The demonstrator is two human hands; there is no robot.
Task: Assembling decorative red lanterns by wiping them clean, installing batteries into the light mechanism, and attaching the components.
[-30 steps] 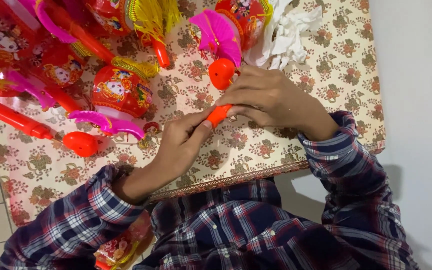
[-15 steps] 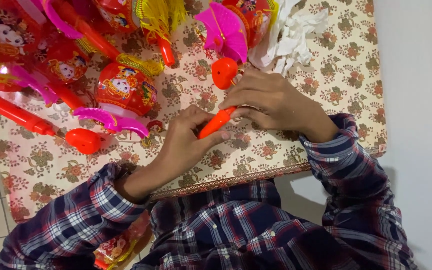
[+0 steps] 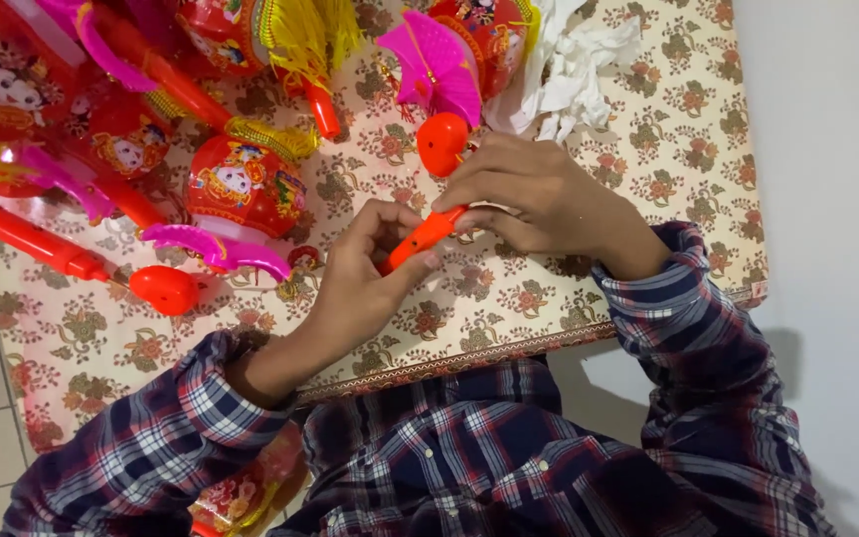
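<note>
Both hands meet over the middle of a floral tablecloth (image 3: 509, 298). My left hand (image 3: 365, 273) pinches the lower end of a short orange plastic handle (image 3: 422, 239). My right hand (image 3: 534, 194) closes over its upper end, fingers curled around it. Just beyond the right hand lies an orange heart-shaped piece (image 3: 442, 142) joined to a pink fan-shaped ornament (image 3: 436, 65). Both arms wear blue and red plaid sleeves.
Several red paper lanterns (image 3: 241, 184) with cartoon faces, pink trims and yellow tassels (image 3: 300, 35) crowd the table's left and top. A long orange stick with a bulb end (image 3: 72, 259) lies at left. Crumpled white plastic (image 3: 574, 70) sits at top right. A white wall borders the right.
The view has shifted slightly. My left hand has slid up along the orange handle and tilted it, while my right hand keeps its grip on the upper end.
</note>
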